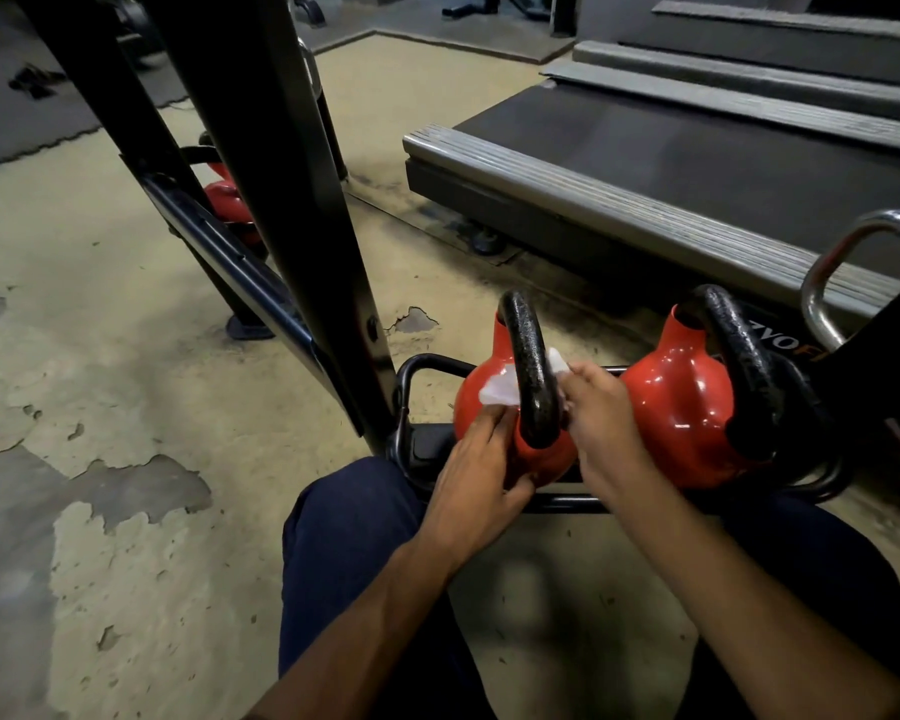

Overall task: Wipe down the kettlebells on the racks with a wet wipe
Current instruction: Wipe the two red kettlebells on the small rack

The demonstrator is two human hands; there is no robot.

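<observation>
treadmill deck (pixel 645 148), peeling floor (pixel 126 356), rubber mat (pixel 22 132)

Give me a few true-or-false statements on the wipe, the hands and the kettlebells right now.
1. The wipe runs through the handle of the left kettlebell. True.
2. Both hands touch the wipe. True: the left hand and the right hand are at its two ends.
3. The right kettlebell is being wiped. False: no hand or wipe is on the right kettlebell.
4. The two near kettlebells sit on the floor. False: they rest on a low black rack.
</observation>
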